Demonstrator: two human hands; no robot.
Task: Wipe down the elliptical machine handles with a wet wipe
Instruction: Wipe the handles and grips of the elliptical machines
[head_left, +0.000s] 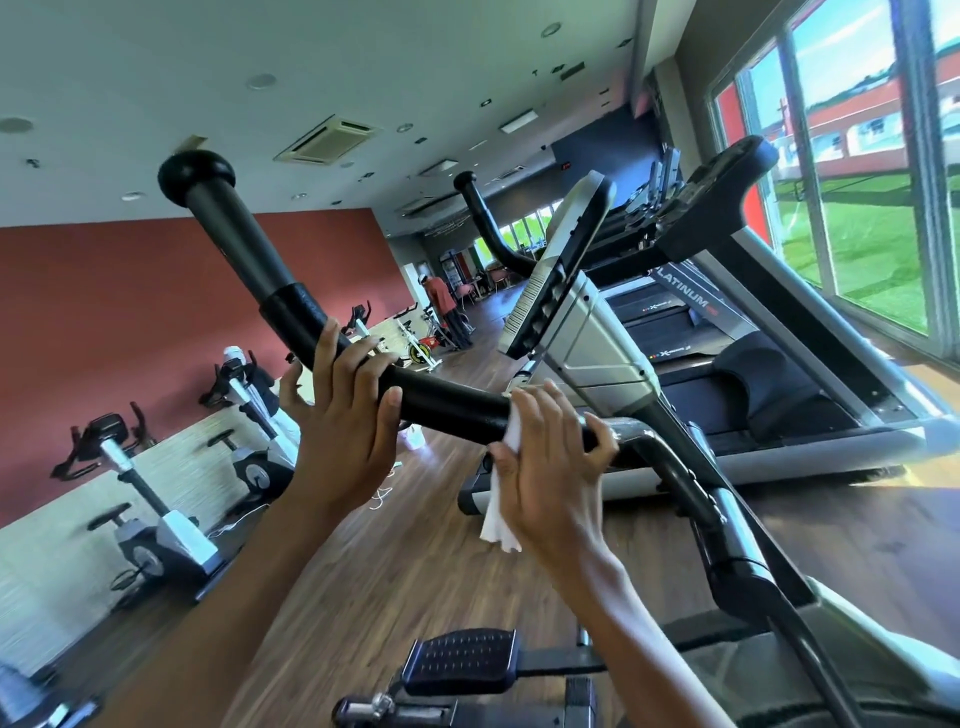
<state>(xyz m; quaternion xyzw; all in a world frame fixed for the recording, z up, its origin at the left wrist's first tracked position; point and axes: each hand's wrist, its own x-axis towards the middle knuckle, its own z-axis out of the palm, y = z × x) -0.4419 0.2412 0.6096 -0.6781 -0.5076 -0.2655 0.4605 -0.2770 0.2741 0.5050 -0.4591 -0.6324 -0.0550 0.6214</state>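
A long black handle (249, 249) of the elliptical machine runs from a round knob at the upper left down to a joint at the lower right. My left hand (343, 415) is wrapped around its middle, fingers over the top and thumb alongside. Just to the right, my right hand (550, 467) presses a white wet wipe (501, 493) around the bar; the wipe's loose end hangs below the palm. The machine's second black handle (480, 218) curves up behind the grey console (561, 270).
A foot pedal (462, 660) of the elliptical lies below my arms. Treadmills (779, 364) line the windows on the right. Exercise bikes (156, 535) stand along the red wall on the left. A person (441, 312) stands far back on the wooden floor.
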